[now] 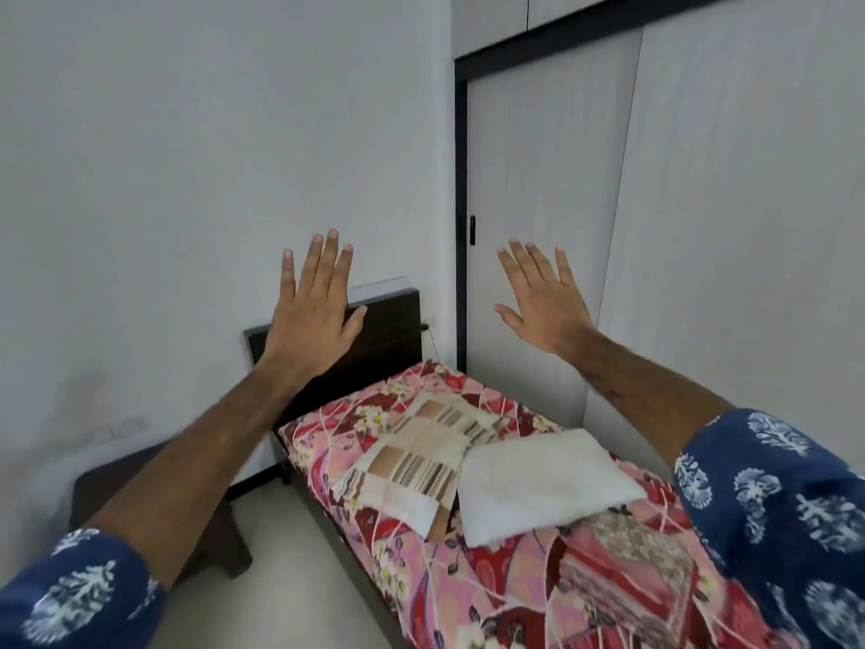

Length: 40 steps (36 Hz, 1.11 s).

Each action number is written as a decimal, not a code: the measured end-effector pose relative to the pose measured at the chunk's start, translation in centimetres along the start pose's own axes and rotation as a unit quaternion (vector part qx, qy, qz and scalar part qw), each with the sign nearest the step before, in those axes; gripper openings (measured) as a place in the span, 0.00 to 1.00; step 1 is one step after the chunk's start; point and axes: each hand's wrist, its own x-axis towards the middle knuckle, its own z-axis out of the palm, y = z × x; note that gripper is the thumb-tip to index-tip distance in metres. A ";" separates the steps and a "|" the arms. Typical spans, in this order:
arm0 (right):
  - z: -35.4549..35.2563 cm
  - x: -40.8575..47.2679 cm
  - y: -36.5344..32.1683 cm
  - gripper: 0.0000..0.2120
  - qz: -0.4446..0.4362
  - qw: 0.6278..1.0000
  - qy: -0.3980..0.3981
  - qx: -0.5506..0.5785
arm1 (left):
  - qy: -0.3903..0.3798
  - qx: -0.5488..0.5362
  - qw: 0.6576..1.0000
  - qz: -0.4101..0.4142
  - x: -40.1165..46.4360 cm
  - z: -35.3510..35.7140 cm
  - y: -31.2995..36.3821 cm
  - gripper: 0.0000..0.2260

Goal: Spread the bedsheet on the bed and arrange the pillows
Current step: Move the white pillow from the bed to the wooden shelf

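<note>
Above the bed (327,517), left hand (311,316) and right hand (545,304) hover spread wide, holding nothing, over the striped pillow (416,454) and white pillow (543,484) on the floral bedsheet (538,587).

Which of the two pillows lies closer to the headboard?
The striped pillow, patterned in brown and cream, lies closer to the headboard. The plain white pillow sits beside it, farther down the bed and overlapping its edge.
</note>
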 end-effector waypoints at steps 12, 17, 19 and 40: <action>12.6 -2.3 -4.6 0.38 0.016 0.992 -0.125 0.030 | -0.106 -0.039 0.994 0.005 -4.2 12.5 0.4 0.34; 20.0 -3.4 -4.6 0.37 0.048 0.983 -0.167 0.053 | -0.154 -0.058 0.986 0.029 -3.9 19.0 1.8 0.32; 23.0 -4.1 -4.2 0.38 0.064 0.977 -0.193 0.059 | -0.175 -0.074 0.981 0.037 -3.3 21.6 2.7 0.33; 42.1 -6.2 1.2 0.38 0.266 0.889 -0.371 0.050 | -0.295 -0.230 0.915 0.153 4.0 49.1 11.7 0.34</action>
